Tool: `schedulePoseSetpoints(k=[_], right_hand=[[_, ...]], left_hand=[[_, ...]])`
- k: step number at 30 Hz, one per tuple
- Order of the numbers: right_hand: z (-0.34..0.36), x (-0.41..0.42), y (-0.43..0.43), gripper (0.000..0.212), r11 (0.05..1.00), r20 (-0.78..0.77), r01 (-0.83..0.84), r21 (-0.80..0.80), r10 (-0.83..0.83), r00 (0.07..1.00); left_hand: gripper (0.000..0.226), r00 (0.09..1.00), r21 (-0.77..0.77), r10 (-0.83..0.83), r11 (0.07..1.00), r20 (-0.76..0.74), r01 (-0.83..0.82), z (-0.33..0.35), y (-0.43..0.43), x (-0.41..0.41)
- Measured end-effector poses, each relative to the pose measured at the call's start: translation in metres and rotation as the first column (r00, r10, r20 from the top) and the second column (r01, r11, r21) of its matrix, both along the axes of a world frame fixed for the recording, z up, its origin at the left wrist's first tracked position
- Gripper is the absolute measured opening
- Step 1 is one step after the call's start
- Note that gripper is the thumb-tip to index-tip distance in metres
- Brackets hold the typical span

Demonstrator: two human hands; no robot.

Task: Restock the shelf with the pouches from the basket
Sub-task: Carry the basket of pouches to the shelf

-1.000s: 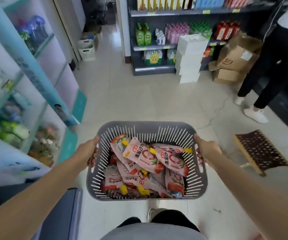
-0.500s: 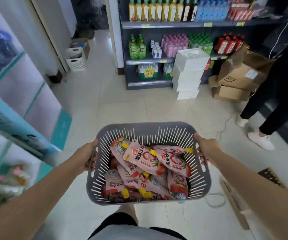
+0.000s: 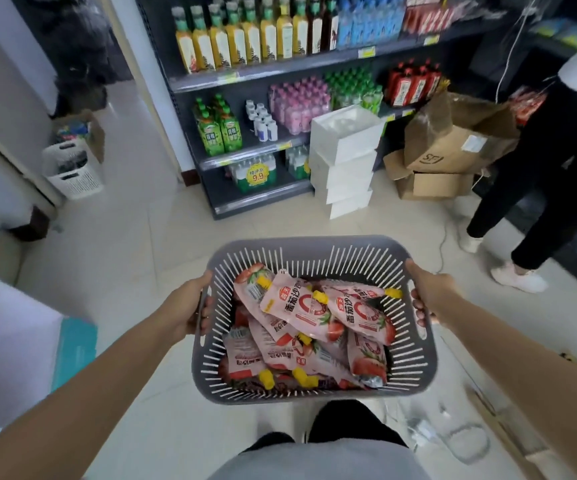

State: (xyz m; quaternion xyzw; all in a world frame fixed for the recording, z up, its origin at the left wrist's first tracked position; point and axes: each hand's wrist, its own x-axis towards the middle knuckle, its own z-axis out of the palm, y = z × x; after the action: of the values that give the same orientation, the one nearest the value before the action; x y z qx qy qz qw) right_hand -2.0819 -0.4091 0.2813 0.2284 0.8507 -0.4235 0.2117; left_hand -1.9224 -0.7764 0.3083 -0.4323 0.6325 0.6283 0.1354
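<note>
I carry a grey slotted basket (image 3: pixel 309 252) in front of me at waist height. My left hand (image 3: pixel 190 308) grips its left rim and my right hand (image 3: pixel 429 296) grips its right rim, fingers curled through the handle slots. Inside lie several pink pouches (image 3: pixel 301 308) with yellow caps, piled loosely. Straight ahead stands a dark shelf (image 3: pixel 263 152) stocked with drink bottles on several levels.
A stack of white boxes (image 3: pixel 346 161) and brown cardboard boxes (image 3: pixel 446 157) stand on the floor before the shelf. A person in black trousers (image 3: pixel 540 188) stands at the right. A white basket (image 3: pixel 72 171) sits at the left wall. A cable (image 3: pixel 460 441) lies on the floor near my feet.
I have walked forward with the basket and my view has lifted toward the drink shelf, which is now closer. The glass cabinet on the left has slid out of view. Both hands keep their grip.
</note>
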Motion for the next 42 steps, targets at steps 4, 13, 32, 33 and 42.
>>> schedulePoseSetpoints(k=[4, 13, 32, 33, 42], right_hand=[[-0.008, -0.067, -0.024, 0.07, 1.0, 0.026, 0.008, 0.003, -0.008, 1.0], [-0.017, -0.244, -0.069, 0.065, 1.0, 0.044, -0.019, -0.016, 0.02, 0.999], [0.009, -0.604, -0.145, 0.073, 0.979, -0.033, 0.196, -0.062, -0.198, 0.98], [0.013, -0.621, -0.149, 0.074, 0.975, -0.044, 0.217, -0.056, -0.219, 0.975], [0.044, -0.774, -0.162, 0.1, 0.99, -0.143, 0.137, -0.016, -0.137, 0.98]], left_hand=[[0.057, 1.0, -0.008, -0.017, 1.0, 0.019, 0.017, -0.008, -0.03, -0.082], [0.061, 0.998, 0.015, 0.029, 0.999, 0.056, -0.03, -0.028, -0.065, -0.259], [0.059, 0.989, 0.027, -0.141, 0.989, -0.049, 0.142, -0.024, -0.161, -0.68], [0.059, 0.986, 0.032, -0.144, 0.989, -0.084, 0.147, -0.02, -0.164, -0.703], [0.062, 0.992, 0.047, -0.083, 0.995, -0.094, 0.088, -0.001, -0.177, -0.852]])
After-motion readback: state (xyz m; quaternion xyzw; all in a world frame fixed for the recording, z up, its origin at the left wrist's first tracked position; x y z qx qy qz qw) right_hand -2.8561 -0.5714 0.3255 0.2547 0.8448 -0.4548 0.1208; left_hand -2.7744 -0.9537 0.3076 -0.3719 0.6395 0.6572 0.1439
